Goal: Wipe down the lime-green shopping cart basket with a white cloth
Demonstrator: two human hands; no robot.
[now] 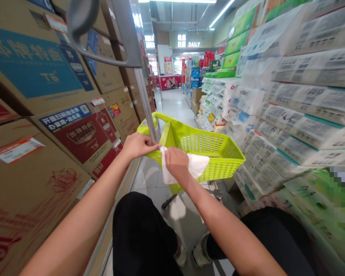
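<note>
A lime-green plastic shopping basket (218, 153) on wheels stands in front of my knees, with a grey metal pull handle (143, 92) rising from its near edge. My left hand (136, 145) is closed on the basket's near rim at the foot of that handle. My right hand (176, 163) is closed on a white cloth (197, 166) and presses it against the basket's rim and side. I am crouched low, with both knees in black trousers below my arms.
Stacked brown cardboard boxes (46, 115) wall the left side. Packs of white tissue paper (290, 115) are piled high on the right, close to the basket. A narrow tiled aisle (172, 103) runs ahead toward more goods and a DAILY sign.
</note>
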